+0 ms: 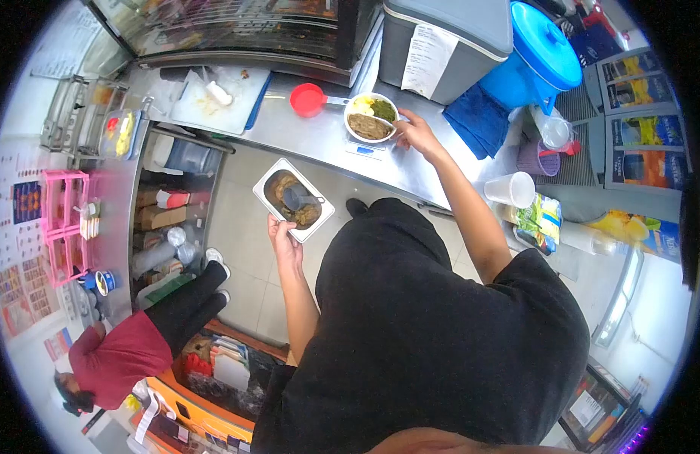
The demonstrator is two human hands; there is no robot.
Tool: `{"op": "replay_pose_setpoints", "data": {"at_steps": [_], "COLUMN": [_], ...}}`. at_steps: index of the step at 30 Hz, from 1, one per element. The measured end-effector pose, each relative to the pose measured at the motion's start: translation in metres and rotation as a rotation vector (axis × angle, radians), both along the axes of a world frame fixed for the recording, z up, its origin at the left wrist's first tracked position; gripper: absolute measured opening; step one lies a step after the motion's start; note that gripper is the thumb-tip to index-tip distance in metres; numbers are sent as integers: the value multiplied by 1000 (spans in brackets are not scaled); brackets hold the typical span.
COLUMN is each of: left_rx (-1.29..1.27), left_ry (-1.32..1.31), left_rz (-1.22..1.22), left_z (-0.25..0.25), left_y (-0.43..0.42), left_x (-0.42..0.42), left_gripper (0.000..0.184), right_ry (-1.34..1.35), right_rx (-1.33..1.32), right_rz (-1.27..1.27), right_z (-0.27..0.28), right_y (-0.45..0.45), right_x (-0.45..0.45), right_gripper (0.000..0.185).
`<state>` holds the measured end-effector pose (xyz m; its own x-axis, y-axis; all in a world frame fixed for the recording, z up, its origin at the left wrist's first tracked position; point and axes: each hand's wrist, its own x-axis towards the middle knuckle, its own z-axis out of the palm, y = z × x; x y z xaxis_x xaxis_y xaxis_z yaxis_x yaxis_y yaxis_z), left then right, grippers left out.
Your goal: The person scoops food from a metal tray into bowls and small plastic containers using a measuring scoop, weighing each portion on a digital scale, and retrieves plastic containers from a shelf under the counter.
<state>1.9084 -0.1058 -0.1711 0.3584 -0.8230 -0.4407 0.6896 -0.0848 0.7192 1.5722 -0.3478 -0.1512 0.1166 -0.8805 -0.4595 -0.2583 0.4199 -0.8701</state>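
Observation:
My left hand (pixel 284 236) grips the lower edge of a white rectangular container (pixel 325 217). Brown food and a dark scoop (pixel 295 199) lie inside that container, which is held over the floor beside the counter. At the counter's edge my right hand (pixel 416 132) is at the right side of a round white bowl (pixel 371 117), its fingers bent around what looks like a utensil handle. Brown food, dark green food and something pale yellow fill the bowl in separate portions. Under the bowl is a small scale (pixel 364 150) with a blue display.
A red measuring cup (pixel 308 100) and a white cutting board (pixel 213 106) lie left of the bowl. Right of it are a grey box (pixel 450 45), blue cloth (pixel 478 121), blue cooler (pixel 543 45) and white cup (pixel 510 189). Another person (pixel 126 356) stands at lower left.

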Motion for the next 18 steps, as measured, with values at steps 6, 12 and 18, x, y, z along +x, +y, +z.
{"op": "replay_pose_setpoints", "data": {"at_steps": [6,12,18], "left_rx": [-3,-3,7], "left_ry": [6,19,32], "left_rz": [82,62,163], "left_z": [-3,-10,-4], "left_y": [-6,-14,-19], "left_x": [12,26,25], "left_gripper": [29,31,31], "right_ry": [138,218,209], "right_rx": [-55,-141,-169], "right_rz": [96,158,143], "right_z": [-2,-8,-3], "right_y": [-11,-21,-21], "right_x": [7,6,7], "right_gripper": [49,43,38]}}
